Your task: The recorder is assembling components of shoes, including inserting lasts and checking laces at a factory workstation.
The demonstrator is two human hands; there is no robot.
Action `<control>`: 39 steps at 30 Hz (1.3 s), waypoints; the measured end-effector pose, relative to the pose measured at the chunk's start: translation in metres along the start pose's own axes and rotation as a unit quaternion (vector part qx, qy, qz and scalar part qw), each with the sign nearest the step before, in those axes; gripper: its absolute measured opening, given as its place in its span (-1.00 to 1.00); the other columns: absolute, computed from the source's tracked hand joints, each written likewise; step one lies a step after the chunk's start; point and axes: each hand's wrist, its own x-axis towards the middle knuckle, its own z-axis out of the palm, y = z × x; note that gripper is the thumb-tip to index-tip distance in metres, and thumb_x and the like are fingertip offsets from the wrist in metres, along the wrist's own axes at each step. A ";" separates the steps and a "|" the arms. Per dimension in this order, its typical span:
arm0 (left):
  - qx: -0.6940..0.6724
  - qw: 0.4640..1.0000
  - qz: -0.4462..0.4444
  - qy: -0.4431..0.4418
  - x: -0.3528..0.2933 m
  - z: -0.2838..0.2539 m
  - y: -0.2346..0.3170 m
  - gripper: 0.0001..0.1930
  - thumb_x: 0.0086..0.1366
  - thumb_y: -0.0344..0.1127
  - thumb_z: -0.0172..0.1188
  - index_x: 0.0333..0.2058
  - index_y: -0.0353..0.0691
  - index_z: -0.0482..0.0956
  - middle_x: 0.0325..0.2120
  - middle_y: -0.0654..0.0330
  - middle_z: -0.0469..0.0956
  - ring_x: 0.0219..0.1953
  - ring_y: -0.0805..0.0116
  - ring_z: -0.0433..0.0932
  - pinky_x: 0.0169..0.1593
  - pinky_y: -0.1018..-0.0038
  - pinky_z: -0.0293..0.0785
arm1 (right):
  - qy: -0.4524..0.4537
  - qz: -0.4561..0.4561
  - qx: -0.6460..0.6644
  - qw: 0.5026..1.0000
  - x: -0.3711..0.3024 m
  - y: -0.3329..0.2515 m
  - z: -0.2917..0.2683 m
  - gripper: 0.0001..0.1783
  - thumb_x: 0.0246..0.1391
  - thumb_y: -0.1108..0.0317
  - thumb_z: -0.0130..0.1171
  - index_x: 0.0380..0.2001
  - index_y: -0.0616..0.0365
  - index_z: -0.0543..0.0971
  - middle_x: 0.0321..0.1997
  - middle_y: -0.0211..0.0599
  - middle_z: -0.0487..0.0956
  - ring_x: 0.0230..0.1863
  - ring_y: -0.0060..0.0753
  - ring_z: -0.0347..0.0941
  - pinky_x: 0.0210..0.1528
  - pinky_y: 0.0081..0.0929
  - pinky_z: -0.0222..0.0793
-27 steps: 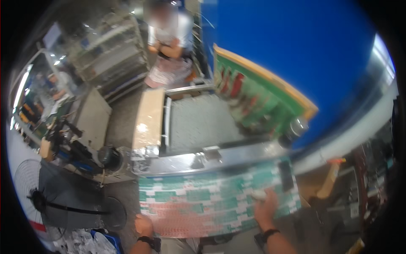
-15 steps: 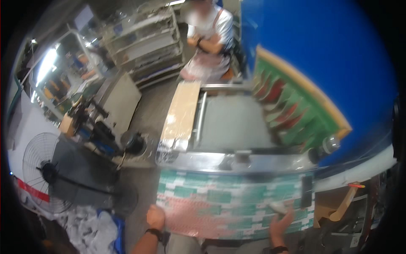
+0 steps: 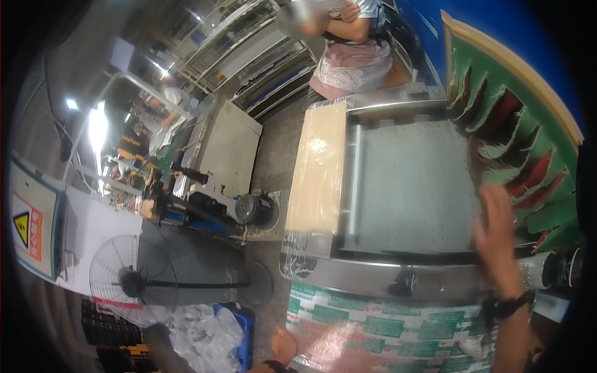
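While your right hand [image 3: 495, 227] is open, fingers extended, near the flaps [image 3: 533, 175], your left hand [image 3: 283, 347] is at the counter's [image 3: 385, 326] left edge, grip unclear. Flaps: right of the grey bed [image 3: 410, 186]; probably light, soft, easily frayed; best taken by loose ends.

Lighting's kinda mixed tbh. Using the tan board [image 3: 317, 174] as ref: brightest bit is the lamp [image 3: 97, 130] way off to its left, totally blown out w/ haze round it. There's a smaller glare spot on the board's own shiny surface, + reflections on the metal strip [image 3: 348, 276] & printed sheet [image 3: 382, 326] below it. Floor [image 3: 273, 155] just left of the board is pretty dim. Right hand [image 3: 495, 224] to the board's right looks a bit soft, bg far left of it = mush. Fisheye bends the wooden edge [image 3: 519, 65] to its upper right, & pic corners well out from it go full black.
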 end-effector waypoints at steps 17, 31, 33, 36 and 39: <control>-0.131 0.987 -0.003 -0.094 0.000 -0.016 0.011 -0.20 0.67 0.15 -0.35 -0.16 -0.56 0.67 -0.24 -0.39 0.70 -0.10 -0.38 0.69 -0.05 -0.14 0.51 | 0.023 0.092 -0.041 0.995 0.024 0.021 0.014 -0.05 -0.05 0.52 0.45 0.43 0.37 0.30 0.47 0.23 0.38 0.50 0.38 0.26 0.54 0.06 0.17; -0.068 0.996 0.049 -0.023 -0.009 -0.022 0.027 -0.23 0.64 0.13 -0.26 -0.22 -0.54 0.73 -0.25 -0.43 0.70 -0.10 -0.37 0.72 0.02 -0.16 0.55 | -0.078 0.392 0.467 0.788 0.021 0.065 -0.044 -0.31 0.16 0.26 0.47 0.31 0.30 0.53 0.16 -0.24 0.70 0.10 -0.42 0.62 0.22 -0.41 0.48; -0.034 0.999 -0.009 -0.025 -0.016 -0.032 0.042 -0.25 0.61 0.09 -0.26 -0.27 -0.51 0.76 -0.22 -0.41 0.71 -0.07 -0.45 0.69 0.09 -0.17 0.56 | -0.042 0.365 0.515 0.774 0.002 0.027 -0.082 -0.29 0.22 0.29 0.39 0.38 0.30 0.47 0.25 -0.22 0.65 0.21 -0.34 0.58 0.34 -0.39 0.40; -0.037 0.999 -0.009 -0.034 -0.011 -0.036 0.052 -0.23 0.60 0.13 -0.25 -0.26 -0.49 0.76 -0.24 -0.41 0.70 -0.07 -0.49 0.67 0.11 -0.20 0.51 | -0.034 0.399 0.553 0.730 -0.072 0.018 -0.116 0.00 -0.02 0.23 0.48 0.47 0.32 0.32 0.40 -0.09 0.52 0.35 -0.15 0.49 0.44 -0.24 0.35; 0.004 1.000 0.016 -0.012 -0.008 -0.036 0.046 -0.27 0.62 0.06 -0.26 -0.29 -0.47 0.77 -0.27 -0.33 0.73 -0.12 -0.43 0.71 0.06 -0.18 0.57 | -0.114 0.384 0.619 0.675 -0.131 -0.046 -0.148 0.12 -0.23 0.25 0.64 0.43 0.33 0.35 0.33 -0.12 0.55 0.33 -0.17 0.50 0.44 -0.23 0.35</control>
